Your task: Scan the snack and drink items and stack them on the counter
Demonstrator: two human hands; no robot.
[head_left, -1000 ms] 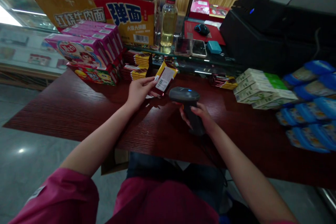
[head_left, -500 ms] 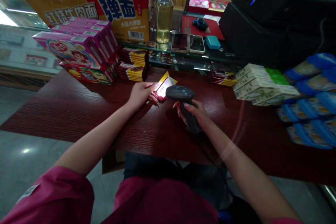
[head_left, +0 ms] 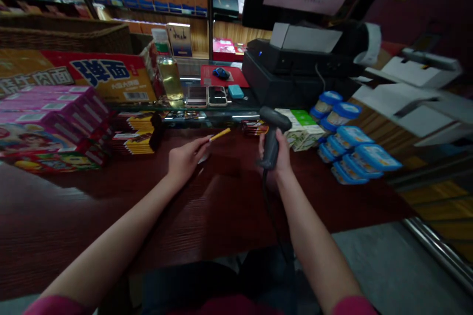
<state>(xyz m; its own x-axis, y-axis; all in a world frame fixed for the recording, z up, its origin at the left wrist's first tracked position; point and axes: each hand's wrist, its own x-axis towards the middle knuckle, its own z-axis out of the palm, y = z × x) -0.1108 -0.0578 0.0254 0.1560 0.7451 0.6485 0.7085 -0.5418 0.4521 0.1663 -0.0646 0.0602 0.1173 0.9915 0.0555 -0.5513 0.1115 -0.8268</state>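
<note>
Near the middle of the dark wooden counter (head_left: 225,206), my left hand (head_left: 186,160) pinches a chocolate bar (head_left: 220,134); the bar is edge-on, with mostly its yellow end showing. A grey barcode scanner (head_left: 272,140) is gripped in my right hand (head_left: 281,157), held upright above the counter with its cable hanging toward me. Behind the scanner lies a small stack of similar bars (head_left: 253,128). More yellow-and-dark-red bars (head_left: 138,133) are stacked to the left of my left hand.
Pink and red snack boxes (head_left: 51,123) stand at the left, before a noodle carton (head_left: 111,76). A bottle (head_left: 169,76), phones (head_left: 217,96) and a mouse (head_left: 221,73) sit at the back. Green-white cartons (head_left: 305,130) and blue-lidded tubs (head_left: 354,152) stand at the right.
The view has swung right and up. My left hand has tilted the chocolate bar edge-on, and its bright light patch is gone. My right hand has carried the scanner away to the right.
</note>
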